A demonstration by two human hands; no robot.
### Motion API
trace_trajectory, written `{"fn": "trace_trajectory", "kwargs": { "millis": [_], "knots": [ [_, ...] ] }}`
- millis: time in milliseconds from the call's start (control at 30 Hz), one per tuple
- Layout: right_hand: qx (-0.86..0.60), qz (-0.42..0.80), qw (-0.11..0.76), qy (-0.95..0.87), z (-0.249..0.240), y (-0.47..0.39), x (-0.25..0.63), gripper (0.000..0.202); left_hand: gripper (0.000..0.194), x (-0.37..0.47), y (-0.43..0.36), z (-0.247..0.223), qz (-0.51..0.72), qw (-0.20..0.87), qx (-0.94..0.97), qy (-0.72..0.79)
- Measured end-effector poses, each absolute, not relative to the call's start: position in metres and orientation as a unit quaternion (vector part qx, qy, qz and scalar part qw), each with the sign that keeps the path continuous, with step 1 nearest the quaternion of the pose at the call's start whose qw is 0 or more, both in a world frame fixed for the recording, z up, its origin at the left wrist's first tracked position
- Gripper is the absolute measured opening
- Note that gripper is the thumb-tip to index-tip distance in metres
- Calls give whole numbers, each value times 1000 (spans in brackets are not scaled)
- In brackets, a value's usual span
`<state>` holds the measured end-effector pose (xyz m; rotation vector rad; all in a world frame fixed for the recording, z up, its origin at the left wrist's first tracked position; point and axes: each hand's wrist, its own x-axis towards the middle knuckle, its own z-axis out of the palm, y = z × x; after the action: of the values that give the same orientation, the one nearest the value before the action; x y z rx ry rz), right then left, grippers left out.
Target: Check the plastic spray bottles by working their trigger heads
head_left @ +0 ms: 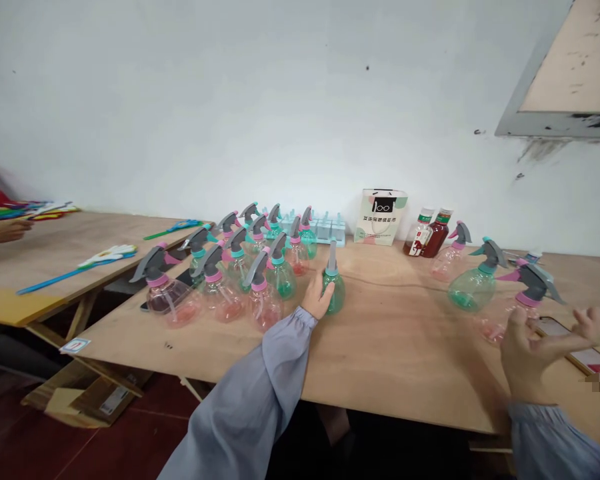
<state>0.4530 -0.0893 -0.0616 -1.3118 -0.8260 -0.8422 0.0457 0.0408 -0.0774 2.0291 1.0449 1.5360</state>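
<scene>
My left hand [319,296] is wrapped round the body of a green spray bottle [335,293] with a grey trigger head and teal collar, upright on the table. My right hand [540,350] is raised at the right with its fingers apart and nothing seen in them. Just behind it stands a pink spray bottle [497,320] with a grey and pink head, partly hidden by the hand. Another green spray bottle [473,288] and a pink spray bottle [447,262] stand behind that one. Several pink and green spray bottles [223,299] are grouped left of my left hand.
At the wall stand a paper bag [380,223], two drink bottles [427,233] and a rack of pale blue containers [327,230]. A phone [570,337] lies at the right. On the left table [45,267] are gloves on blue sticks [97,260] and another person's hand [5,231].
</scene>
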Motion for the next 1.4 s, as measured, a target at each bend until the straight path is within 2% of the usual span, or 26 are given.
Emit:
{"fn": "trace_trajectory", "kwargs": {
  "millis": [67, 100, 167, 333, 400, 433, 533, 633, 700, 767, 833, 900, 967, 1133, 1233, 1400],
  "knots": [
    [-488, -390, 640, -448, -49, -91, 415, 67, 48, 49, 37, -77, 532, 190, 742, 362],
    [-491, -354, 623, -496, -43, -89, 393, 58, 51, 51, 34, -76, 521, 187, 754, 354],
    [-504, -204, 570, -615, -32, -78, 347, 49, 59, 53, 30, -74, 497, 182, 780, 333],
    [-472, 128, 534, -690, -19, -25, 257, 78, 77, 57, 22, -73, 439, 179, 831, 290],
    [-446, 219, 548, -673, -16, -6, 235, 76, 84, 59, 21, -74, 415, 173, 847, 285],
    [-434, 243, 554, -667, -15, 2, 227, 69, 86, 60, 20, -75, 406, 169, 852, 285],
    [-405, 262, 568, -667, -13, 16, 211, 50, 88, 63, 15, -75, 397, 165, 856, 286],
    [-373, 274, 584, -667, -14, 20, 209, 48, 79, 55, 1, -72, 428, 133, 850, 277],
    [-364, 276, 592, -664, -16, 20, 212, 47, 62, 38, -14, -71, 495, 56, 827, 262],
    [-371, 269, 595, -660, -18, 19, 216, 45, 50, 13, -29, -69, 591, -74, 767, 240],
    [-376, 265, 594, -661, -21, 19, 218, 45, 57, -17, -41, -66, 670, -210, 668, 246],
    [-378, 265, 591, -661, -23, 19, 219, 47, 68, -45, -45, -61, 698, -257, 592, 309],
    [-385, 267, 589, -658, -25, 20, 219, 48, 70, -67, -42, -56, 702, -227, 557, 382],
    [-391, 282, 597, -642, -20, 20, 223, 39, 66, -91, -21, -63, 639, -54, 596, 483],
    [-387, 324, 620, -601, -11, 16, 227, 33, 49, -84, -20, -70, 608, 14, 620, 496],
    [-358, 446, 651, -498, 3, 7, 234, 35, 28, -42, -22, -62, 542, 21, 685, 487]
  ]
}}
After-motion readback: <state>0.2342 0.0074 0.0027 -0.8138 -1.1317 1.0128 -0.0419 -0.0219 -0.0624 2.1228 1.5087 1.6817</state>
